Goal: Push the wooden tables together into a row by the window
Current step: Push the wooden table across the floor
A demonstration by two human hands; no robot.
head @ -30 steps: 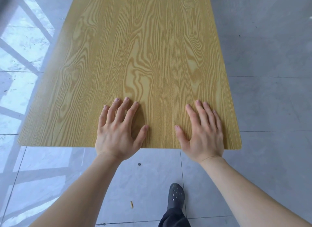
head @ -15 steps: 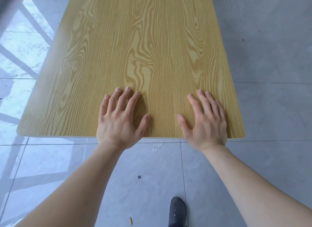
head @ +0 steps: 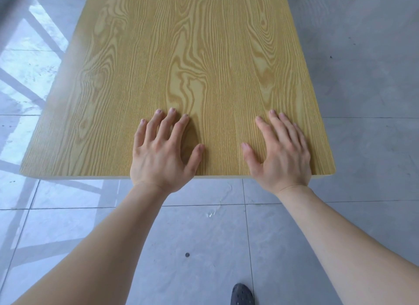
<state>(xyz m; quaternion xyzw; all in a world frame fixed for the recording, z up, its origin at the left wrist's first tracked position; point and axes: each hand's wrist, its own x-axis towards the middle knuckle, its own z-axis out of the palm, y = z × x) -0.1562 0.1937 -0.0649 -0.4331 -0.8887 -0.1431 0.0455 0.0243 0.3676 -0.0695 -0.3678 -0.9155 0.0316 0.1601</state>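
A wooden table (head: 186, 55) with yellow-brown grain fills the upper middle of the head view; its near edge runs across the frame. My left hand (head: 163, 152) lies flat on the top near that edge, fingers spread. My right hand (head: 281, 155) lies flat the same way close to the near right corner. Both palms press on the surface and neither hand grips anything. The table's legs and its far end are hidden.
Grey floor tiles (head: 362, 77) surround the table. Window light and frame shadows fall on the glossy floor at the left (head: 27, 61). My dark shoe (head: 242, 295) shows at the bottom edge. A small dark spot (head: 187, 254) lies on the tile.
The table has slid forward, away from me, with both hands still flat on it. My shoe has dropped lower in the frame as I step after it.
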